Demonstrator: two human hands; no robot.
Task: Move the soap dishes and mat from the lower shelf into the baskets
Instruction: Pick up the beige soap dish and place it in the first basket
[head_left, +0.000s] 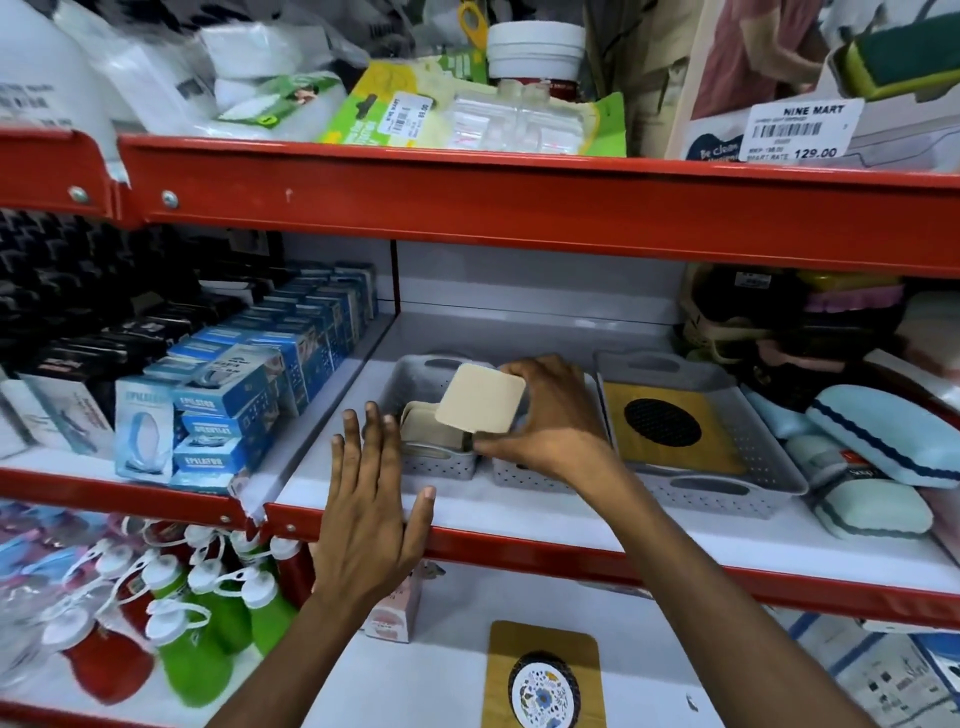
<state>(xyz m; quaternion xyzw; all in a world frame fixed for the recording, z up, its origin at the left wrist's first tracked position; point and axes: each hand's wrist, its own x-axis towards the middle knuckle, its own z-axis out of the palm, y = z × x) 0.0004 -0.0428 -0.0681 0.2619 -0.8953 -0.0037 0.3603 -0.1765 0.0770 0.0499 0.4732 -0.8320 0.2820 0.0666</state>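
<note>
My right hand (545, 421) grips a beige square soap dish (480, 399), held tilted over a small grey basket (441, 462) on the middle shelf. Another beige dish (418, 426) lies inside that basket. My left hand (371, 499) hovers flat, fingers spread, at the basket's front left and holds nothing. A larger grey basket (769, 467) to the right holds a yellow-brown mat (724, 447) with a black round patch. On the lower shelf lies a similar mat (543, 654) with a round floral disc (544, 693).
Blue boxes (228, 410) stand left of the baskets. Light blue soap cases (883, 441) lie at the right. Green and red bottles (197, 613) fill the lower left. A red shelf edge (675, 566) runs between the shelves. A pink box (395, 613) stands on the lower shelf.
</note>
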